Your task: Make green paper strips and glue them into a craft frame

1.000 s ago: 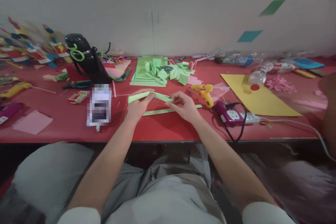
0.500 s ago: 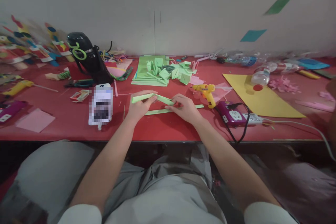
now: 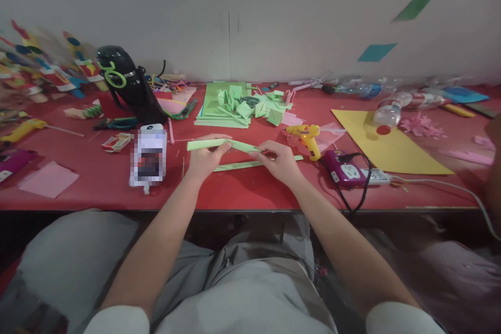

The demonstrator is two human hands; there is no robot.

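A narrow, pale green folded paper strip (image 3: pixel 242 146) stretches between my two hands, just above the red table. My left hand (image 3: pixel 207 159) pinches it near the middle, thumb on top, with one end sticking out to the left. My right hand (image 3: pixel 278 160) pinches its right end between thumb and fingers. A second green paper strip (image 3: pixel 238 166) lies on the table beneath, partly covered by my right hand. Beyond the hands, several folded green paper pieces (image 3: pixel 245 109) rest on a stack of green paper sheets (image 3: pixel 211 94).
A yellow glue gun (image 3: pixel 309 140) stands right of my right hand, beside a purple power strip (image 3: pixel 342 168). Yellow card (image 3: pixel 395 151) and a plastic bottle (image 3: pixel 389 115) lie farther right. To the left are a phone (image 3: pixel 148 156), a black flask (image 3: pixel 131 86) and pink paper (image 3: pixel 49 179).
The held strip's left end has swung outward to the left, so the strip looks straighter. My right hand has shifted slightly right. The loose strip stays on the table.
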